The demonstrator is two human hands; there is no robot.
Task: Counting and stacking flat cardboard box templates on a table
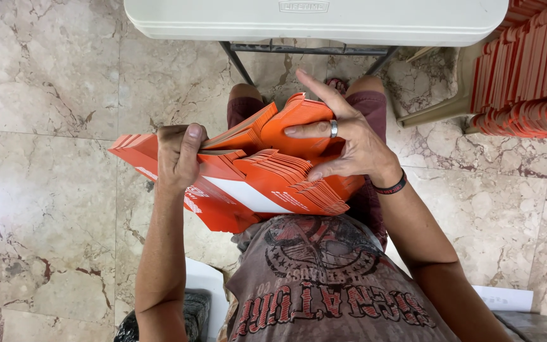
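1. While you sat with your knees under the white folding table [316, 22], a fanned stack of orange flat cartons [273, 171] rested on your lap, above the marble floor [45, 209].
2. Your left hand [180, 157] was closed around the left part of the stack, thumb on top and fingers curled over its far edge, pinching several cartons together.
3. Your right hand [348, 140] lay spread over the right part of the stack; the ringed finger pressed flat on the top carton while the index finger pointed up and away, free of it.
4. You wore a dark band on the right wrist [392, 186].
5. More orange cartons [530, 73] stood packed on edge in a box at your right, well apart from your hands.
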